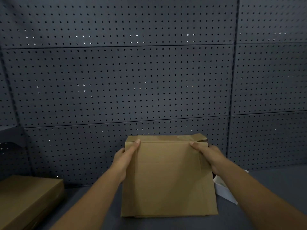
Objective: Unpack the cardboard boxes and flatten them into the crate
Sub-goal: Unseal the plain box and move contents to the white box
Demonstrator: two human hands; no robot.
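Observation:
A brown cardboard box (167, 178) stands on the dark table in the middle of the view, its broad face tilted toward me. My left hand (125, 161) grips its left side, thumb lying on the front face near the top corner. My right hand (210, 157) grips its right side the same way, thumb on the front near the top right corner. A flap sticks out at the top right of the box. No crate is in view.
A second brown cardboard box (25, 201) lies flat at the lower left. A white box (226, 191) shows partly behind the held box on the right. A dark pegboard wall (132, 80) rises close behind the table (265, 183).

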